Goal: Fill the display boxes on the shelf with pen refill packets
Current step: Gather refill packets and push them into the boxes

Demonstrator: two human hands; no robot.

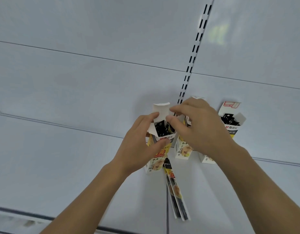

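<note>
Three white and yellow display boxes stand on the white shelf (61, 166). My left hand (139, 146) grips the left box (154, 164), thumb on its front, fingers at its open top, where black packet tops show. My right hand (196, 127) reaches over the middle box (182, 151), its fingertips at the left box's raised white flap (161, 109); whether it pinches the flap is unclear. The right box (230, 125) is open with packets inside. Loose pen refill packets (175, 191) lie flat on the shelf in front of the left box.
A white back panel (95, 73) rises behind the boxes, with a slotted upright rail (194, 56) running up it. The shelf's front edge (44, 217) runs along the bottom left. A seam divides the shelf near the loose packets.
</note>
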